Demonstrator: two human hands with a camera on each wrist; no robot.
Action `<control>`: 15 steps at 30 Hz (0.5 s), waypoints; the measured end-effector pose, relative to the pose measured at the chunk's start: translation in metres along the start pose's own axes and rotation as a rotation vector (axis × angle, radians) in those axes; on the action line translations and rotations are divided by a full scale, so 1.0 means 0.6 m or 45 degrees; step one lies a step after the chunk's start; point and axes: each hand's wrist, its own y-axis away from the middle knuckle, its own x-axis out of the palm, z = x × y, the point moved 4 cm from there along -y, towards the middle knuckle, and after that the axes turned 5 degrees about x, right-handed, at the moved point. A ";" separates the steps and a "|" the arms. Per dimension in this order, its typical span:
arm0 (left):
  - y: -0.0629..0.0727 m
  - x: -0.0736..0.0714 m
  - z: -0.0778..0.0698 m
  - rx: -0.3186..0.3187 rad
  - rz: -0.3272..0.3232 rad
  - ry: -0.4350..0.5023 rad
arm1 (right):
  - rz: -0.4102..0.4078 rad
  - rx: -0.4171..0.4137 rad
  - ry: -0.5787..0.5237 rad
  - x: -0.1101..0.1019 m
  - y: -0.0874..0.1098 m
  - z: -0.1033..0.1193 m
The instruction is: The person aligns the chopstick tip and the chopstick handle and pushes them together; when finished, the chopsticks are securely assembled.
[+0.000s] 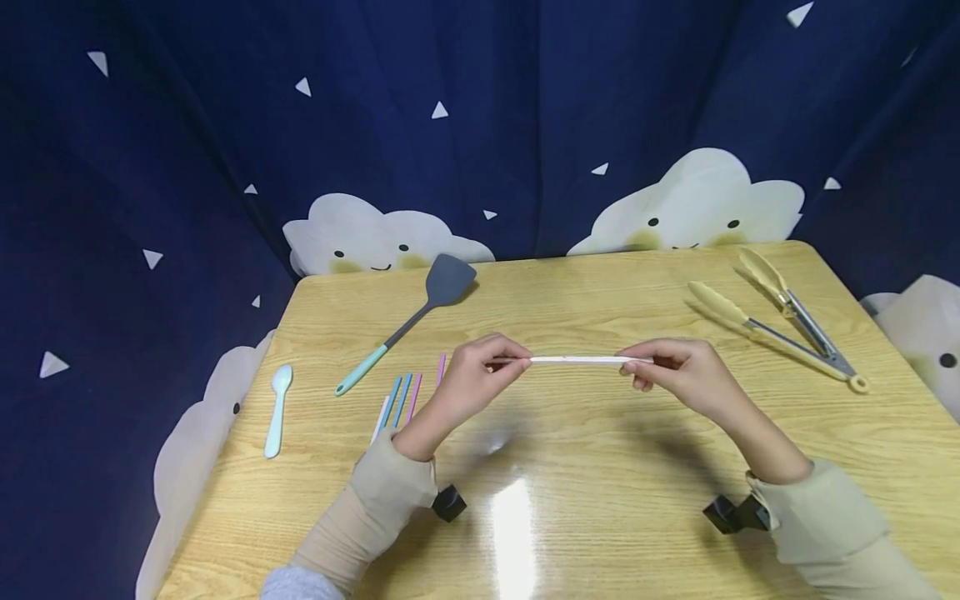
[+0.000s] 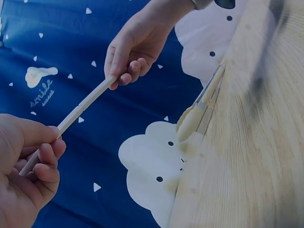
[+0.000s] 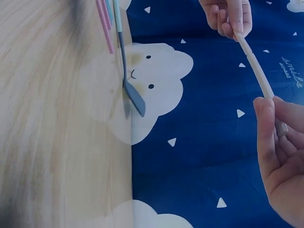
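Observation:
Both hands hold a thin white stick [image 1: 576,360] level above the wooden table, one at each end. My left hand [image 1: 476,371] pinches its left end between thumb and fingers. At the other end, my right hand [image 1: 682,375] pinches it the same way. In the left wrist view the white stick [image 2: 70,118] has a small notch or seam near its middle, which also shows on the stick [image 3: 259,73] in the right wrist view. Beyond my left wrist lie several coloured sticks [image 1: 403,400] in white, blue and pink, partly hidden by the hand and sleeve.
A spatula [image 1: 408,321] with a grey head and mint handle lies at the back left. Left of it is a light blue spoon [image 1: 277,408]. Spread tongs [image 1: 795,333] with cream tips lie at the back right. A dark blue curtain [image 1: 495,125] hangs behind the table [image 1: 600,467].

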 end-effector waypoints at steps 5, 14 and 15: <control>-0.002 -0.009 -0.034 -0.004 -0.024 0.025 | 0.005 -0.001 -0.001 -0.001 0.004 0.010; 0.006 0.000 -0.017 -0.022 -0.066 0.094 | -0.007 -0.045 -0.008 0.005 0.004 0.020; 0.007 0.004 -0.008 -0.020 -0.069 0.098 | -0.003 -0.050 -0.007 0.004 0.003 0.020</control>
